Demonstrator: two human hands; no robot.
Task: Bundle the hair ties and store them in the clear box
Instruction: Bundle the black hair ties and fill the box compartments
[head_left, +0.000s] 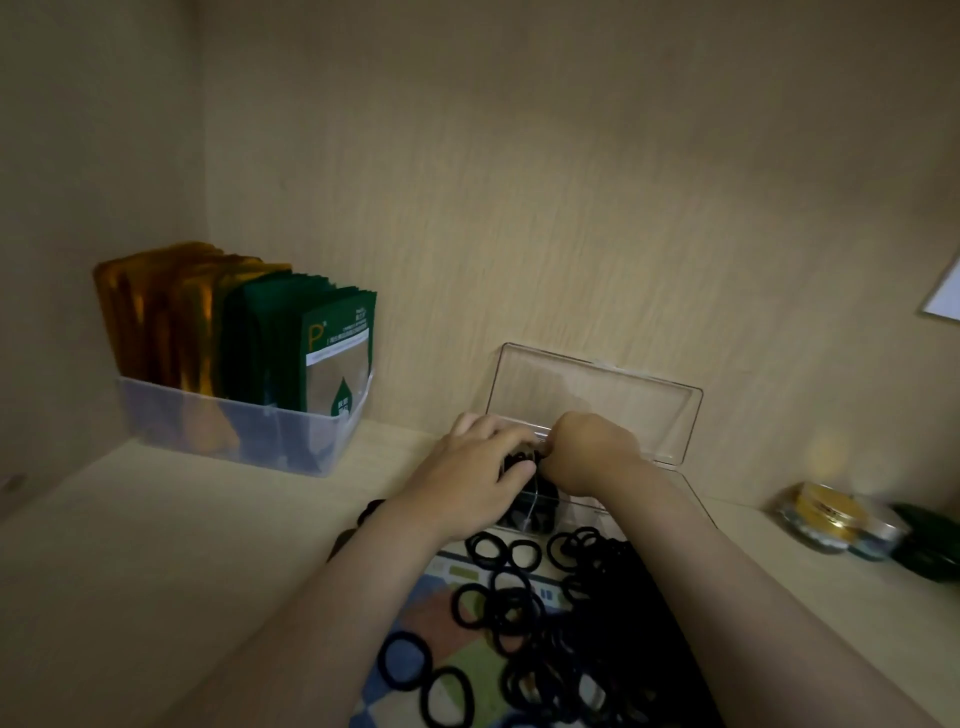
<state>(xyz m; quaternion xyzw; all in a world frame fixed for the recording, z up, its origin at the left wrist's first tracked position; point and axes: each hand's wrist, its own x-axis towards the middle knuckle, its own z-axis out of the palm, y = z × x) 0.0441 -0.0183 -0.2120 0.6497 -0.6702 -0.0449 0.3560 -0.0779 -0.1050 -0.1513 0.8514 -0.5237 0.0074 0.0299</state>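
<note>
Hovering over the open clear box (597, 400), a bundle of hair ties (519, 460) is pinched by left grip (467, 473) and right grip (587, 452); released unevenly, it could be sprung apart.

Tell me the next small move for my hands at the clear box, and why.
Probably ease the bundle of hair ties down into the clear box and loosen your grip. Both the left hand and right hand pinch it right over the box's open mouth, the lid stands up behind, and many loose hair ties lie on the patterned cloth.
</note>
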